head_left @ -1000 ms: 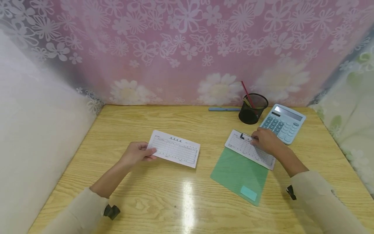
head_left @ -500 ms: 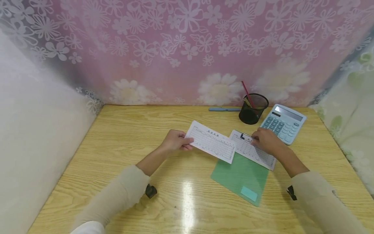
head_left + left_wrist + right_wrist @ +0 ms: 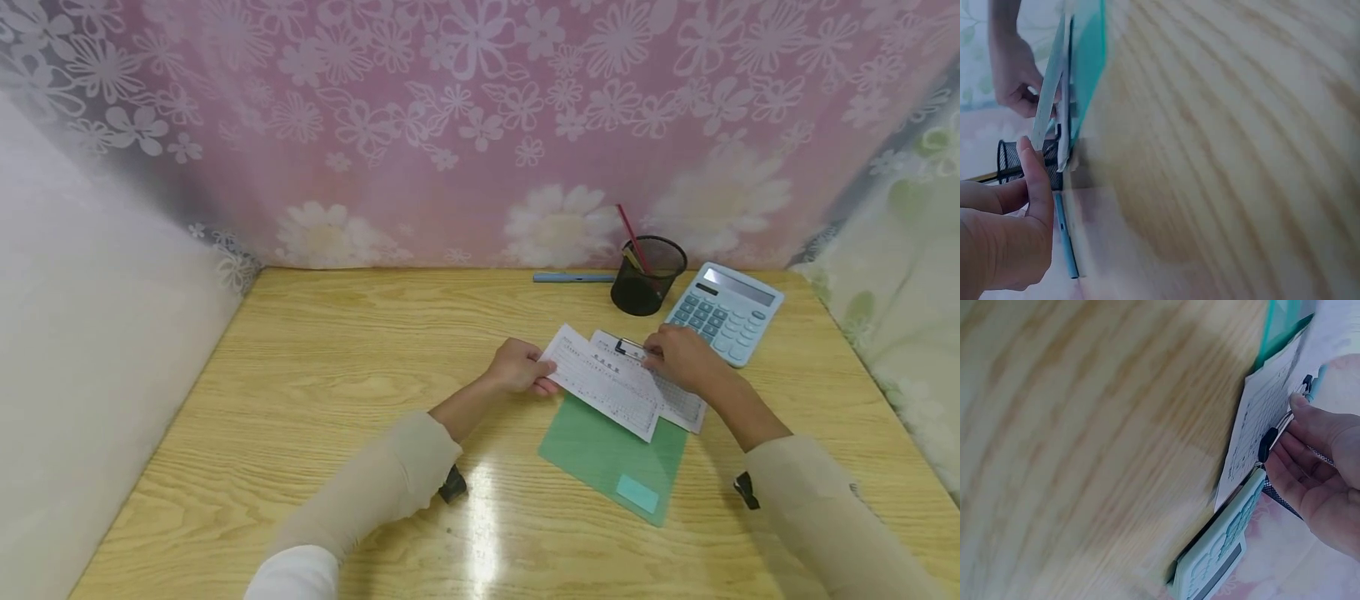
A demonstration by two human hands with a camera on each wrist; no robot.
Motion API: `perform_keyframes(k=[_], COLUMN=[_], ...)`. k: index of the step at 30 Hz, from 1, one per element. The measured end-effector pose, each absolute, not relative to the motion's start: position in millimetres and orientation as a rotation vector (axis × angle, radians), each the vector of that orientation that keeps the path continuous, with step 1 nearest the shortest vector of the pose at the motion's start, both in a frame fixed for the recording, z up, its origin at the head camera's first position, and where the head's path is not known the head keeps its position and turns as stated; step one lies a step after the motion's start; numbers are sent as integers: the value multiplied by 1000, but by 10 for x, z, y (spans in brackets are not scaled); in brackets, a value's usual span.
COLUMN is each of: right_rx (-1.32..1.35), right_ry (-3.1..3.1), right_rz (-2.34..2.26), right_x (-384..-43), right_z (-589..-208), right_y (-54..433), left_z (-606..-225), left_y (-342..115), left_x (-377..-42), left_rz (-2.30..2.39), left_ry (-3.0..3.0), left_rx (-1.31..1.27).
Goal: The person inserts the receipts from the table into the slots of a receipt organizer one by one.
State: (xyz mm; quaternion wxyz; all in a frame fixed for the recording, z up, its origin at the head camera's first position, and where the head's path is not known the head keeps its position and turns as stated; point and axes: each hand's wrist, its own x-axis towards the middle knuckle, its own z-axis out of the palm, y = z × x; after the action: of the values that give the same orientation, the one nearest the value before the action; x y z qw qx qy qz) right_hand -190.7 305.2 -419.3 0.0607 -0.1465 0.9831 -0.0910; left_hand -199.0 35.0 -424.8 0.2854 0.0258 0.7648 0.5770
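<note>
My left hand [image 3: 517,367] pinches the left end of a printed form sheet [image 3: 600,385], thumb on top. This sheet is tilted over the green clipboard [image 3: 581,454] and overlaps another printed form [image 3: 687,406] lying on it. In the left wrist view the held form [image 3: 1049,87] appears edge-on, apart from the board at the hand's end. At the top of the clipboard, my right hand [image 3: 684,358] grips the metal clip [image 3: 628,347]. The right wrist view shows the thumb on the clip's wire lever [image 3: 1283,424]; whether the clip's mouth is raised cannot be told.
A pale blue calculator [image 3: 723,312] lies just beyond the right hand. Behind the clipboard stands a black mesh pen cup [image 3: 647,287] with a red pencil [image 3: 633,237]. A blue pen [image 3: 573,278] lies beside it. Flowered cloth [image 3: 450,167] borders the wooden table [image 3: 337,375].
My left hand has carried the form sheet rightward, from over the bare table to over the clipboard, where it covers part of the other form. The right hand has stayed on the clip.
</note>
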Motion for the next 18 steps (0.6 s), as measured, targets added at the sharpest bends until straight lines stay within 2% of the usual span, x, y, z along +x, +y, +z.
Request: perform_keyframes(k=[18], right_rx=[-437], right_ry=[2965], right_rz=[-293], right_x=[-1888], right_z=[-4172], right_y=[3039], left_z=[-4398], left_y=[898], left_x=[-1869], left_rz=[1592], left_ry=[1963], left_rx=[-109])
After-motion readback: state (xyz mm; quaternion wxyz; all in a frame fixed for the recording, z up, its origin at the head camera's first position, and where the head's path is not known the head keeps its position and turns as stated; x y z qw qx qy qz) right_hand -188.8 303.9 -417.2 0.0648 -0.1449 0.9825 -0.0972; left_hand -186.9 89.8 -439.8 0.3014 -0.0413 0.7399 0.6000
